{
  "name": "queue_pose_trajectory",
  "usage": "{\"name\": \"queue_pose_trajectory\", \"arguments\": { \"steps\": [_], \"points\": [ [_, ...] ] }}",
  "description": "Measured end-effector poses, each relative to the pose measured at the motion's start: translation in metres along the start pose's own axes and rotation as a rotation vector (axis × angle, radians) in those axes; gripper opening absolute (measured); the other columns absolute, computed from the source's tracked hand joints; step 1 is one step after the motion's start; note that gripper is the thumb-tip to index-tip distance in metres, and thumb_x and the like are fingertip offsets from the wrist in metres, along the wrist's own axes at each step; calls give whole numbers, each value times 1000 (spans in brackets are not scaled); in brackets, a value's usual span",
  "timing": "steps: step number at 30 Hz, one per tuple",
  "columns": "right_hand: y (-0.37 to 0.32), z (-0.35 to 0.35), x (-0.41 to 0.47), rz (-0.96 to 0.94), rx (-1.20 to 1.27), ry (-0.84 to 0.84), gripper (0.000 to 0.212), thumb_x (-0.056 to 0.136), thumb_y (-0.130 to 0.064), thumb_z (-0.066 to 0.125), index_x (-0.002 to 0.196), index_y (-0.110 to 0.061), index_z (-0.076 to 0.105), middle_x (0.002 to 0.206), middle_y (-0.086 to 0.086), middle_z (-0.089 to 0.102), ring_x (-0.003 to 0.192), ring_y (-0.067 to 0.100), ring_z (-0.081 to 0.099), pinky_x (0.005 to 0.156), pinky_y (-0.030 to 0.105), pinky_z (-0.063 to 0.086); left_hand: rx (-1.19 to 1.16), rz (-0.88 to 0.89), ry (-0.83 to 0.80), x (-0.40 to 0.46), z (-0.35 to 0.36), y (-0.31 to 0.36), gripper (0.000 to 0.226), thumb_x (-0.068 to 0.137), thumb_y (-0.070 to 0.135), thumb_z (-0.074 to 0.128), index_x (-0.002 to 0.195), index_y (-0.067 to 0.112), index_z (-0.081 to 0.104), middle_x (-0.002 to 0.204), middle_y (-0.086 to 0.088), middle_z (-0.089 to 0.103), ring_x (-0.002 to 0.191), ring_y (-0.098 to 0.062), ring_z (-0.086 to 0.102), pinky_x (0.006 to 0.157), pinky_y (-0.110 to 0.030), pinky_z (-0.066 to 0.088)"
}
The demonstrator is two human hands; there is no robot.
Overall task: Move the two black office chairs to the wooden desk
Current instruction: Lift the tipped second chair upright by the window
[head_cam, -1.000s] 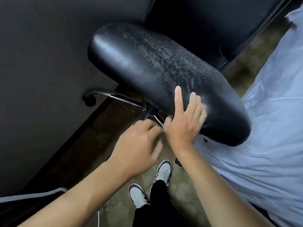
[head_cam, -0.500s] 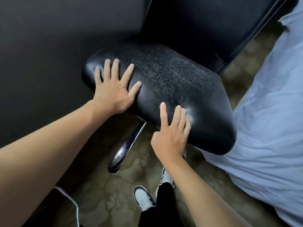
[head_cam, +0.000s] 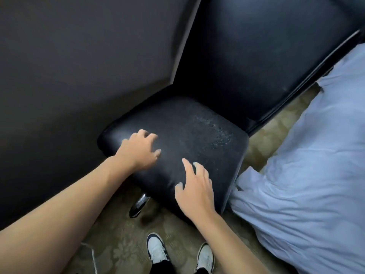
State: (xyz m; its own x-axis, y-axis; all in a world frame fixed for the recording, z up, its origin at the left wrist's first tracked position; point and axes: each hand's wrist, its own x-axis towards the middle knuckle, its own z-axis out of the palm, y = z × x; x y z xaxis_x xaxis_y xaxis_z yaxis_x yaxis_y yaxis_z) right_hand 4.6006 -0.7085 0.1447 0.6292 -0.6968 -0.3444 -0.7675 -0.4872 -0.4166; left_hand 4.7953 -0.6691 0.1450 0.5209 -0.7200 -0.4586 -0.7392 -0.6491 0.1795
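Note:
A black office chair with a worn, flaking leather seat and a tall backrest stands upright in front of me, wedged between a dark panel and a bed. My left hand rests on the seat's left front part with its fingers curled and apart. My right hand lies on the seat's front edge, fingers spread. Neither hand grips anything. One chrome leg with a castor shows under the seat. No second chair and no wooden desk are in view.
A dark flat panel fills the left side, close against the chair. A bed with pale blue bedding presses on the chair's right. Patterned carpet lies below, with my two white shoes and a thin white cable.
The chair has come upright and slid further back between panel and bed. My left hand went from flat to curled on the seat; my right hand moved further onto the front edge.

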Motion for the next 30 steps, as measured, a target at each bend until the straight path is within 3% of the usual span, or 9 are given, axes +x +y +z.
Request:
{"name": "queue_pose_trajectory", "arguments": {
  "steps": [7,11,14,17,20,22,24,27,30],
  "points": [
    [-28,-162,6,-356,-43,451,38,81,-12,59,119,-12,63,129,13,53,130,31,39,99,45,39,-336,56,205,-73,-71,66,48,94,46,47,139,29,43,136,3,51,122,-19,51,100,-32,40],
    [-34,-268,15,-543,-27,685,34,77,-11,61,110,-10,66,124,16,55,129,36,42,100,46,35,-483,54,404,-94,-131,131,45,92,43,48,136,30,47,130,6,56,120,-14,54,99,-32,41],
    [-10,-330,20,-447,-204,598,44,79,-24,57,123,-15,57,135,17,45,135,35,29,106,49,27,-507,42,474,-113,-162,192,46,93,41,49,137,30,46,126,3,57,115,-18,57,97,-35,43],
    [29,-368,33,-265,-388,353,63,82,-40,51,141,-24,34,146,15,32,137,34,22,107,51,26,-500,8,459,-126,-176,237,47,93,41,49,138,29,44,129,-1,55,116,-21,55,98,-35,42],
    [62,-389,42,-157,-26,-110,79,85,-53,53,151,-29,17,151,9,36,133,31,39,102,41,35,-483,-6,407,-138,-178,270,48,93,43,49,139,29,42,132,-2,53,117,-24,55,99,-36,41],
    [75,-381,30,-190,218,-288,70,86,-55,56,146,-29,32,145,0,48,123,20,52,97,32,41,-491,-13,400,-149,-173,287,49,92,45,49,139,30,41,131,-1,53,116,-25,55,99,-37,42],
    [84,-360,14,-200,387,-243,49,87,-53,54,129,-29,50,126,-5,62,107,13,59,87,29,46,-513,-25,391,-157,-163,297,51,91,47,50,139,31,40,131,-1,53,116,-25,55,99,-38,42],
    [94,-344,-3,-208,511,-157,41,90,-52,50,120,-25,54,109,-8,63,106,17,59,76,27,44,-544,-63,330,-169,-144,303,54,90,50,50,140,32,38,133,0,52,117,-23,54,100,-38,42],
    [99,-342,-17,-185,474,-113,54,91,-55,43,133,-21,46,125,2,60,115,26,54,97,42,43,-578,-97,260,-186,-122,305,56,89,53,51,140,32,39,134,0,51,119,-22,52,100,-37,42]
  ]
}}
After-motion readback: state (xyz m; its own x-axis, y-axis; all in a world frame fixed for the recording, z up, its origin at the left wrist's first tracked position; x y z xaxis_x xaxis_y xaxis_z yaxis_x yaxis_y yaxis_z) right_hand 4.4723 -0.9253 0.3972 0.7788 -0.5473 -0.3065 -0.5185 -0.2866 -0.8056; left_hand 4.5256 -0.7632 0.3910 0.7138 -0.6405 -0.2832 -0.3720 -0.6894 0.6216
